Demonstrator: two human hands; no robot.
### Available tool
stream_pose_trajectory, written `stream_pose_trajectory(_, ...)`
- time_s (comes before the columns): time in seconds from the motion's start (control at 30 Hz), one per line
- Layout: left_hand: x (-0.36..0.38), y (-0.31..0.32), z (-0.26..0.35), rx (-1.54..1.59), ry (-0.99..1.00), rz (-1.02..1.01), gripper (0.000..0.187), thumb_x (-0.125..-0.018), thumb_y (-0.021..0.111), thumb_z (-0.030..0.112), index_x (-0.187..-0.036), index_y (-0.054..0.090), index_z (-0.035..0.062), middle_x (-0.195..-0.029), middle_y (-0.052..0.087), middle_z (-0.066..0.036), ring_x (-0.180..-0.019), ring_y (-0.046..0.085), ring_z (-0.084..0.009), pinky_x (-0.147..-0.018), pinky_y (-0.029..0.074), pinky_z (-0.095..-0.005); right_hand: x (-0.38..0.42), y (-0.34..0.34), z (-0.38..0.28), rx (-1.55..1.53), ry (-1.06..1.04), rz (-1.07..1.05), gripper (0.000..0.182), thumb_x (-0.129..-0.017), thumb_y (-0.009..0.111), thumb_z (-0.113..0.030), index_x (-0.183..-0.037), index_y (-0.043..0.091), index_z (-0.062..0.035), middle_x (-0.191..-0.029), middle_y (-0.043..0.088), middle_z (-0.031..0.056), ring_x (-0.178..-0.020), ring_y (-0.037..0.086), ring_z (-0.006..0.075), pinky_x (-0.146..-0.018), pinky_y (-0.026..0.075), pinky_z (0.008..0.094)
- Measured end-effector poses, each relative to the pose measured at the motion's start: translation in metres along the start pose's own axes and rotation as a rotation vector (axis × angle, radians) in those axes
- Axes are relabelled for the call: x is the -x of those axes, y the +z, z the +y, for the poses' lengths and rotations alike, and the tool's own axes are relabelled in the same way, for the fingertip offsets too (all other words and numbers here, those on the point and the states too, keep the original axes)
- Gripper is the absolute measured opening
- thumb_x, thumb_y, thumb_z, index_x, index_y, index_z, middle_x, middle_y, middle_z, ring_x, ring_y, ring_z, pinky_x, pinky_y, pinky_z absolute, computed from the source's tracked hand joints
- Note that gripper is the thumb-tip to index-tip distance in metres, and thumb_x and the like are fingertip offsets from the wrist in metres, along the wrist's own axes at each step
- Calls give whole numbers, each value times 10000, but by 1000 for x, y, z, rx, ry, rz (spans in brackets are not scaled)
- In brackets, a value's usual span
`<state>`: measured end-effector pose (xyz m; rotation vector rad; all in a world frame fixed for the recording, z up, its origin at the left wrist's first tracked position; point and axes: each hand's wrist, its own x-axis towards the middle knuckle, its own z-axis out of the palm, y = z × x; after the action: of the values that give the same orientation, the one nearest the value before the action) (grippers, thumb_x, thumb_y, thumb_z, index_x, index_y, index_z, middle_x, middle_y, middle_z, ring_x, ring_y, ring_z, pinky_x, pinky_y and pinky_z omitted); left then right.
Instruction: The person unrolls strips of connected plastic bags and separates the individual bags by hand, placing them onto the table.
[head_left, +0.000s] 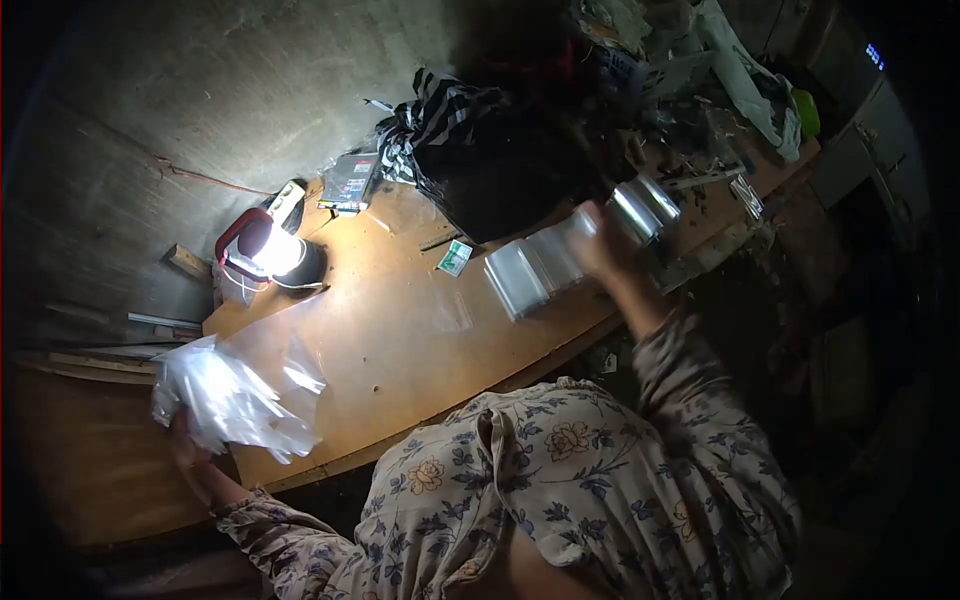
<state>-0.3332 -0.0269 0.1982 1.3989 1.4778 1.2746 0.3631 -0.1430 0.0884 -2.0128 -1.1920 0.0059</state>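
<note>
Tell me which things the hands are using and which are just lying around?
In use:
left hand holds a bunch of clear plastic bags
right hand holds a stack of clear packets

Lying about:
lit lamp
striped cloth
small green-and-white packet
flat box
wooden table

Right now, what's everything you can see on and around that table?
clear plastic bags: a bunch, shiny clear, held at the table's left end
clear plastic packets: a few in a row, clear, held over the table's right part
lamp: one, lit, red frame, back left of table
table: one, brown wood
striped cloth: one, black and white, back of table
small card: one, green and white, mid table
left hand: gripping the bags
right hand: gripping the packets
</note>
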Motion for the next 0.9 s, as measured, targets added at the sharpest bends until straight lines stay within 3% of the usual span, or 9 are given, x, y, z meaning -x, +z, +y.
stream_pose_trajectory(0.07, 4, 35, 17, 47, -280, -36, 406, -741, 513, 246, -1048, 459, -13, -925, 515, -92, -842, 498, -178, -701, 413, -279, 52, 60, -31, -93, -151, -217, 444, -617, 587, -213, -973, 447, 11, -899, 489, 225, -836, 483, 352, -708, 401, 391)
stream_pose_trajectory(0.27, 16, 118, 9, 134, -69, -243, 268, -792, 448, 183, -998, 508, 23, -941, 536, -78, -874, 503, -159, -721, 410, -255, 125, 124, -59, 184, -450, -199, 437, -641, 568, -269, -989, 477, -22, -1010, 494, 135, -981, 441, 294, -850, 280, 427)
stream_pose_trajectory(0.43, 34, 208, -25, -797, 427, -830, 190, -778, 448, 159, -842, 551, 13, -640, 541, -36, -525, 500, -112, -469, 418, -228, 121, 119, -93, 13, -483, -429, 128, -683, 494, -121, -792, 525, -63, -933, 534, 115, -906, 497, 255, -786, 355, 371)
stream_pose_trajectory(0.5, 56, 254, -69, -205, -167, -743, 220, -781, 465, 232, -807, 554, 32, -573, 525, -26, -470, 477, -113, -452, 406, -225, 124, 101, -136, -474, -26, -586, 114, -732, 443, -77, -807, 524, -48, -811, 555, 126, -771, 541, 277, -656, 423, 335)
stream_pose_trajectory(0.63, 108, 328, 24, 288, -939, -616, 288, -740, 526, 322, -730, 553, 36, -603, 528, -35, -483, 481, -100, -428, 381, -231, 145, 112, -170, -635, -137, -387, 151, -787, 384, -96, -853, 507, -38, -718, 552, 145, -705, 547, 297, -635, 435, 323)
stream_pose_trajectory(0.67, 108, 338, -7, 319, -809, -709, 271, -733, 538, 307, -704, 546, 37, -605, 526, -43, -478, 479, -106, -419, 376, -234, 155, 126, -167, -958, -95, -530, 155, -768, 407, -97, -878, 499, -38, -779, 547, 152, -758, 534, 299, -675, 426, 330)
stream_pose_trajectory(0.73, 112, 348, -20, 317, -759, -829, 177, -707, 561, 206, -661, 527, 39, -591, 508, -49, -470, 472, -122, -396, 358, -244, 157, 108, -163, -442, -443, -631, 307, -689, 498, -125, -982, 457, -41, -955, 492, 175, -902, 474, 293, -781, 377, 352)
stream_pose_trajectory(0.8, 108, 346, -39, 223, -780, -766, 131, -695, 550, 156, -666, 528, 31, -582, 499, -41, -466, 466, -123, -394, 352, -243, 132, 91, -146, -458, -297, -789, 382, -661, 518, -138, -1018, 429, -38, -973, 471, 183, -917, 461, 292, -789, 371, 353)
stream_pose_trajectory(0.9, 97, 349, -113, -30, -268, -886, 55, -670, 511, 71, -680, 530, 21, -559, 476, -26, -439, 439, -120, -376, 331, -246, 99, 97, -117, 136, -191, -302, 380, -686, 485, -189, -1043, 423, -74, -988, 475, 141, -931, 450, 286, -678, 404, 410)
